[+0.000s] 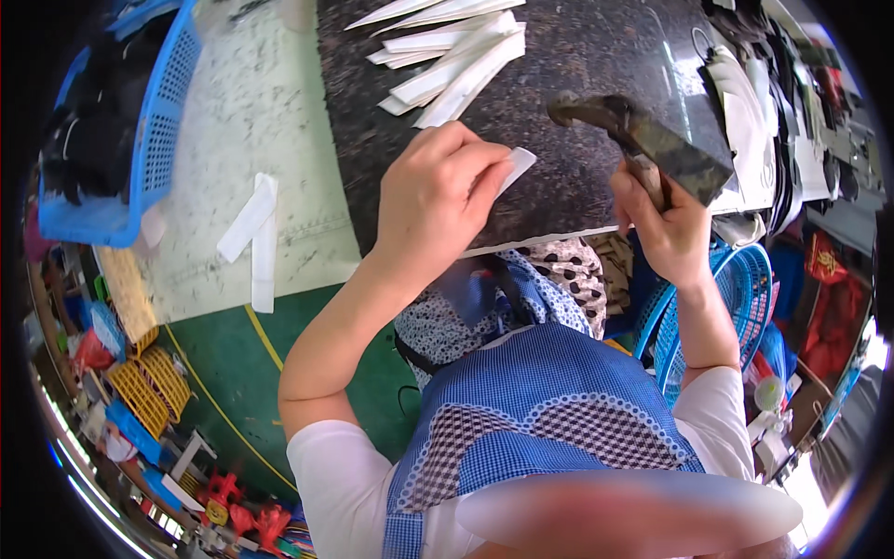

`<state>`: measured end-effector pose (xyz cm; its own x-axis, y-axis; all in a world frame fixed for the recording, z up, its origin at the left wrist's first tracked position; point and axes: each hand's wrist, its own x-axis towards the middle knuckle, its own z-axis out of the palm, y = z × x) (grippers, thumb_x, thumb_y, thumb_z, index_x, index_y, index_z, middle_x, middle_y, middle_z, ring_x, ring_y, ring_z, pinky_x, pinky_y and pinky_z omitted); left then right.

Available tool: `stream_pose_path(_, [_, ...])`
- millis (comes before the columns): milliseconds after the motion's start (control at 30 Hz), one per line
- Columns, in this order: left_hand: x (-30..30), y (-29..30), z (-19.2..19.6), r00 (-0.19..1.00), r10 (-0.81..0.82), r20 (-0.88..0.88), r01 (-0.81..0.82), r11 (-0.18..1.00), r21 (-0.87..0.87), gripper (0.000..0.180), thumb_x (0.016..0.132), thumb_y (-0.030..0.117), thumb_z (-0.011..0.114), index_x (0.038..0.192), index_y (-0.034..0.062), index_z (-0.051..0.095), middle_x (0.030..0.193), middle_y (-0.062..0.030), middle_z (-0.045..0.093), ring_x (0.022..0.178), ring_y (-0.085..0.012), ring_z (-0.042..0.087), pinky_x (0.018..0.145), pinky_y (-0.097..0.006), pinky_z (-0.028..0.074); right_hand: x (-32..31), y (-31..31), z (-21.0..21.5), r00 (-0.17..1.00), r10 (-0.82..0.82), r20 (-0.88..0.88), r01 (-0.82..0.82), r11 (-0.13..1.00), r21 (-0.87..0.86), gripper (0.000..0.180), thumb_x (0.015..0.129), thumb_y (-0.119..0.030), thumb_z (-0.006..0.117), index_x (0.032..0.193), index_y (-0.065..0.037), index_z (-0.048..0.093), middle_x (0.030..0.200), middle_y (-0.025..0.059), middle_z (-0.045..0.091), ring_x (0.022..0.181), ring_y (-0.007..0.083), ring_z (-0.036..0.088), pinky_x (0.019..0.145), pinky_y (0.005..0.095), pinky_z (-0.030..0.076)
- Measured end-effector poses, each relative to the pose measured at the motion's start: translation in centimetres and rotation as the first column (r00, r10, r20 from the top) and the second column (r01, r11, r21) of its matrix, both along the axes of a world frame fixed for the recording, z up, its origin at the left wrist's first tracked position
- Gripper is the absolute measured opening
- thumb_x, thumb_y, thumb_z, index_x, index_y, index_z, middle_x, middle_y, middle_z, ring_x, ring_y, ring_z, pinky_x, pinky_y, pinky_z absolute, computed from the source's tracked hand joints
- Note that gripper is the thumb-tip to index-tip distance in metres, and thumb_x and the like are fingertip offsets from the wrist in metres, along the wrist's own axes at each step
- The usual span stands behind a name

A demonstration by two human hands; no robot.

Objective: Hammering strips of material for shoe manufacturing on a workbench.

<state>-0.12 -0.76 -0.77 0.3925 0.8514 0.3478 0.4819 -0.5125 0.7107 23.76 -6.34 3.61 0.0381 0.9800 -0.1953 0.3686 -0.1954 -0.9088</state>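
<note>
I log: counter (303, 112), dark slab (596, 56) on its right; blue basket (164, 126), left edge; hammer (663, 144), gripped in the right hand (672, 224), above the slab's near edge; loose white strips (461, 65), farther from that edge; one white piece (520, 169), pinched by the left hand (440, 186) near it.

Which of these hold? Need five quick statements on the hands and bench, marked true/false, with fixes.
1. The right hand grips a hammer. True.
2. The left hand is empty. False: it pinches a white strip.
3. Several loose strips lie on the dark slab, beyond the left hand. True.
4. The upper-left blue basket holds white items. False: the items showing in it are black.
5. Two overlapping strips lie on the pale surface. True.
</note>
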Motion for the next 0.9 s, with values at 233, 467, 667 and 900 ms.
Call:
stream_pose_path(233, [0.4, 0.0, -0.1, 0.999, 0.026, -0.044, -0.027, 0.999, -0.024, 0.023, 0.076, 0.004, 0.081, 0.098, 0.0038, 0.073, 0.079, -0.0060, 0.064, 0.065, -0.0176, 0.062, 0.059, -0.030, 0.050, 0.5, 0.1, -0.2, 0.943, 0.216, 0.255, -0.268, 0.943, 0.194, 0.016, 0.091, -0.006, 0.067, 0.105, 0.001, 0.064, 0.072, 0.0117, 0.065, 0.058, 0.0217, 0.064, 0.055, 0.0334, 0.048])
stream_pose_path(467, [-0.2, -0.5, 0.2, 0.994, 0.000, -0.108, 0.014, 0.991, 0.132, 0.023, 0.074, 0.004, 0.081, 0.096, 0.0041, 0.075, 0.081, -0.0040, 0.062, 0.068, -0.0195, 0.060, 0.058, -0.030, 0.049, 1.1, 1.9, 0.3, 0.835, 0.394, 0.383, -0.478, 0.866, 0.151, 0.022, 0.090, -0.004, 0.067, 0.111, -0.001, 0.061, 0.061, 0.0134, 0.056, 0.053, 0.0320, 0.060, 0.051, 0.0373, 0.046])
stream_pose_path(667, [-0.2, -0.7, 0.6, 0.931, -0.004, -0.364, 0.110, 0.956, 0.271, 0.025, 0.073, 0.006, 0.079, 0.098, 0.0055, 0.074, 0.085, -0.0023, 0.059, 0.069, -0.0171, 0.057, 0.058, -0.030, 0.049, 1.3, 3.5, 1.7, 0.829, 0.428, 0.359, -0.463, 0.886, 0.012, 0.019, 0.091, -0.008, 0.071, 0.109, -0.001, 0.070, 0.089, 0.0112, 0.069, 0.074, 0.0208, 0.066, 0.067, 0.0319, 0.052])
stream_pose_path(900, [-1.1, -0.7, 0.7, 0.985, -0.039, -0.170, 0.064, 0.987, 0.144, 0.026, 0.071, -0.001, 0.079, 0.096, 0.0018, 0.074, 0.085, -0.0049, 0.062, 0.070, -0.0196, 0.060, 0.060, -0.031, 0.050, 1.1, 3.2, 0.4, 0.771, 0.497, 0.399, -0.569, 0.818, 0.079, 0.021, 0.086, -0.007, 0.068, 0.103, -0.004, 0.058, 0.065, 0.0146, 0.058, 0.057, 0.0368, 0.062, 0.051, 0.0412, 0.047])
